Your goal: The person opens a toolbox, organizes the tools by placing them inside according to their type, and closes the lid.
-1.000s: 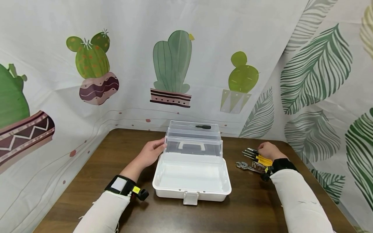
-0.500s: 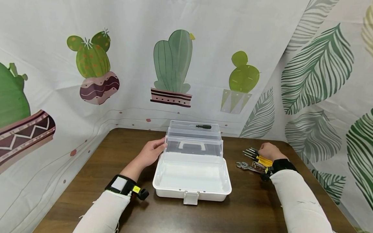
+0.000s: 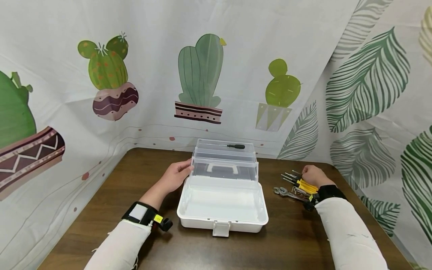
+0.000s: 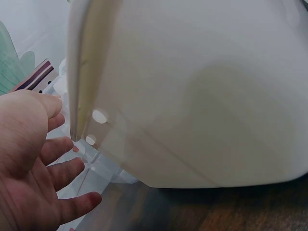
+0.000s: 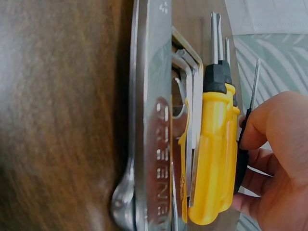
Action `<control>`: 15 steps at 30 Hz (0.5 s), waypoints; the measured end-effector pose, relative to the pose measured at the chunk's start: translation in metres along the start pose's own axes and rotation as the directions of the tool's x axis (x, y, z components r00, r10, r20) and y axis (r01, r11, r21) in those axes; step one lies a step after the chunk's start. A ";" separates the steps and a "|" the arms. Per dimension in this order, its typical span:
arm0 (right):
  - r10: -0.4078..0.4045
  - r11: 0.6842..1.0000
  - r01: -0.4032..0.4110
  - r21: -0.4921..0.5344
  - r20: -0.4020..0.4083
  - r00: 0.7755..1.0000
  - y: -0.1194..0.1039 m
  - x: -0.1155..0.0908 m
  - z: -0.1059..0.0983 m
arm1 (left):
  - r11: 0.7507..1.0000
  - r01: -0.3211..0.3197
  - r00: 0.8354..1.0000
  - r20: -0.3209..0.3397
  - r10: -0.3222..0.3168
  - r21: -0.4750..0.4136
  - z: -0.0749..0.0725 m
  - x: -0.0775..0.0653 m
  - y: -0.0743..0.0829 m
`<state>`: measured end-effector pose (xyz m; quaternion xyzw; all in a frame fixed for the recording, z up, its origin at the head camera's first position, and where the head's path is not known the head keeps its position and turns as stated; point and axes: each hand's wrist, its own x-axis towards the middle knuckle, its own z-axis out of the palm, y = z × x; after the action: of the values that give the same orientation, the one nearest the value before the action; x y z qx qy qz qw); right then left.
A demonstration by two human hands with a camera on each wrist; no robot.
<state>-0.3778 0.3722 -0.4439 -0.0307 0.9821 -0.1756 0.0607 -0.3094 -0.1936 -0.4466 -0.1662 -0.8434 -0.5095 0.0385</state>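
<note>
A white toolbox [image 3: 195, 224] stands unlatched at the middle of the table, with its clear trays [image 3: 224, 153] fanned up behind the base. My left hand [image 3: 175, 175] holds the left edge of these trays between thumb and fingers; the left wrist view shows its lower fingers spread loosely beside them. A black-handled screwdriver [image 3: 236, 146] lies in the top tray. On the right, my right hand [image 3: 314, 175] pinches another black-handled screwdriver [image 5: 242, 168], its shaft pointing away. Yellow-handled screwdrivers [image 5: 211, 154] lie right beside those fingers.
Hex keys [image 5: 196, 72] and a silver wrench [image 3: 285, 193] lie on the near side of the yellow screwdrivers. The wooden table [image 3: 141, 161] meets a white cloth [image 3: 152, 93] printed with cacti and leaves along the back. The box's latch [image 3: 221, 228] hangs down in front.
My right hand has shifted slightly to the right with the black screwdriver, away from the yellow ones. The left hand and toolbox have stayed put.
</note>
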 end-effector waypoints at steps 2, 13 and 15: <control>-0.014 1.000 0.014 -0.006 -0.002 1.000 0.001 0.000 0.000 | 1.000 -0.001 1.000 0.000 0.001 0.008 0.000 0.000 0.000; -0.008 1.000 0.009 0.022 -0.027 1.000 0.006 -0.003 -0.003 | 1.000 0.011 1.000 -0.012 -0.011 0.016 0.002 0.002 -0.003; -0.006 1.000 0.007 0.028 -0.034 0.999 0.006 -0.004 -0.003 | 1.000 0.019 1.000 -0.014 -0.019 0.020 0.003 0.002 -0.001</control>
<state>-0.3747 0.3797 -0.4426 -0.0302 0.9803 -0.1901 0.0439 -0.3115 -0.1912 -0.4485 -0.1541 -0.8497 -0.5025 0.0413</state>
